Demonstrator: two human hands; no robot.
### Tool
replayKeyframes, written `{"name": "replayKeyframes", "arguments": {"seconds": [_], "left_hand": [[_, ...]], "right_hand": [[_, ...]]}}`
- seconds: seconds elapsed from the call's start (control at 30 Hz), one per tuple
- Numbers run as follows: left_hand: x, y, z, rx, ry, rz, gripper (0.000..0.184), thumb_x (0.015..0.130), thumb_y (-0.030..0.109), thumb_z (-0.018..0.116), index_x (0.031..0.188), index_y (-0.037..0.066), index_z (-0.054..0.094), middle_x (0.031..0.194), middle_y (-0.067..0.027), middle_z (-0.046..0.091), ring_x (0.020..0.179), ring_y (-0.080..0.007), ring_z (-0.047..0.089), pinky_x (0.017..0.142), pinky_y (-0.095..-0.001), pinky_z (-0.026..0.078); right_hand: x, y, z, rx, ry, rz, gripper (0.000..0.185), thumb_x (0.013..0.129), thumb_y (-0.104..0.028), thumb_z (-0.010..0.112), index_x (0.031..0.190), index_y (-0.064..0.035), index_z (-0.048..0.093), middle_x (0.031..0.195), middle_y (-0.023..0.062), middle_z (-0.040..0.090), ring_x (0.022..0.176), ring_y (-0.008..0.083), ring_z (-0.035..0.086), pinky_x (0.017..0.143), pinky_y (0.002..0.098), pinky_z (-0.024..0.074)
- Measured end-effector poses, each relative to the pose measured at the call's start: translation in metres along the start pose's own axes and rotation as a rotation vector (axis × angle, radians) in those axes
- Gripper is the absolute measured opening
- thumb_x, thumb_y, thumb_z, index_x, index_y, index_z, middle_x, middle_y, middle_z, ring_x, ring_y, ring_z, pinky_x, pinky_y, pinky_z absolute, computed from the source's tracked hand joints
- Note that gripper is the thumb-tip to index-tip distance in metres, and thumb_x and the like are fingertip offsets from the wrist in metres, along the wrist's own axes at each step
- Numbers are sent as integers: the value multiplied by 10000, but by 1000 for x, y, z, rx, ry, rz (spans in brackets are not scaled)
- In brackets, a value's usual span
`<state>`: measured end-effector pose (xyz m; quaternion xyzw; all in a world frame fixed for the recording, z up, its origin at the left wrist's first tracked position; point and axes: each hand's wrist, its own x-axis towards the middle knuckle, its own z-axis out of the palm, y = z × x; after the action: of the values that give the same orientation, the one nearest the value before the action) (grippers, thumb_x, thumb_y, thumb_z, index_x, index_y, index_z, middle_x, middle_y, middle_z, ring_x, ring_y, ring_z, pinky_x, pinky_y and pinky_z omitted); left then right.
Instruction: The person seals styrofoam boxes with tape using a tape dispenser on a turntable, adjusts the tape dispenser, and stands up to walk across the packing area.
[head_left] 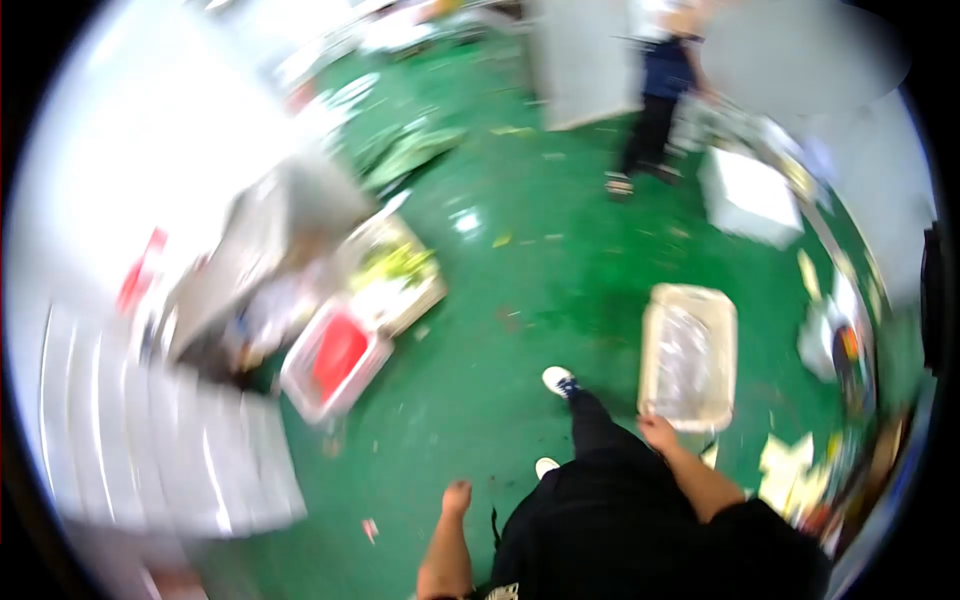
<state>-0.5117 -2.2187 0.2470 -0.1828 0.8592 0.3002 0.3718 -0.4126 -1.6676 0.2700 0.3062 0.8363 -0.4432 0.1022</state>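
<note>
My left hand (457, 497) hangs over the green floor at the lower middle, apart from any object; its fingers are too small and blurred to make out. My right hand (657, 431) is at the near left corner of a cream plastic tub (730, 360) and overlaps its rim in the view. Whether it touches or grips the tub cannot be made out. Clear plastic film (684, 362) lies inside the tub.
A pale crate (420, 308) with green vegetables and a pinkish tub (303, 385) with something red stand left. Another person (660, 110) stands at the back, near a white box (750, 197). Yellow scraps (788, 472) lie at right. A corrugated metal sheet (170, 450) fills the lower left.
</note>
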Motion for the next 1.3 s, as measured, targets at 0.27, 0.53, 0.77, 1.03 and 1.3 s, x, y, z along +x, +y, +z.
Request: {"name": "replayKeyframes", "arguments": {"seconds": [0.27, 0.53, 0.77, 1.03, 1.3], "left_hand": [[16, 220, -26, -291, 38, 384, 412, 930, 282, 565, 1292, 91, 609, 1219, -172, 665, 1149, -345, 618, 995, -434, 486], [-18, 169, -41, -613, 589, -48, 377, 932, 277, 549, 1248, 90, 632, 1223, -166, 660, 1151, -350, 612, 998, -433, 487], [-110, 60, 99, -996, 791, -889, 381, 935, 355, 525, 1234, 155, 651, 1257, -146, 653, 1174, -353, 608, 992, -435, 491], [-111, 110, 212, -888, 271, -915, 285, 876, 170, 486, 954, 42, 728, 1097, -182, 699, 1038, -338, 661, 889, -448, 534], [21, 7, -23, -1333, 1035, -800, 329, 926, 342, 565, 1078, 70, 671, 1128, -176, 679, 1039, -360, 642, 887, -455, 519]], "right_hand": [[167, -28, -28, -414, -473, 86, 260, 886, -285, 601, 1004, -83, 715, 964, 145, 712, 906, 264, 696, 743, 412, 544], [468, -176, 11, -1217, -790, -552, 222, 897, -255, 576, 1016, -167, 741, 962, 54, 731, 885, 212, 707, 712, 368, 553], [572, -452, 230, -335, -868, -256, 94, 929, -137, 538, 967, -96, 612, 781, 52, 624, 655, 169, 587, 546, 324, 478], [298, -559, 506, -527, -1377, -286, 211, 917, -162, 616, 1125, -144, 585, 805, 28, 604, 622, 130, 569, 473, 261, 409], [107, -674, 664, -869, -1713, -1087, 297, 915, -168, 651, 1192, -61, 645, 953, 64, 688, 804, 160, 643, 698, 281, 514]]}}
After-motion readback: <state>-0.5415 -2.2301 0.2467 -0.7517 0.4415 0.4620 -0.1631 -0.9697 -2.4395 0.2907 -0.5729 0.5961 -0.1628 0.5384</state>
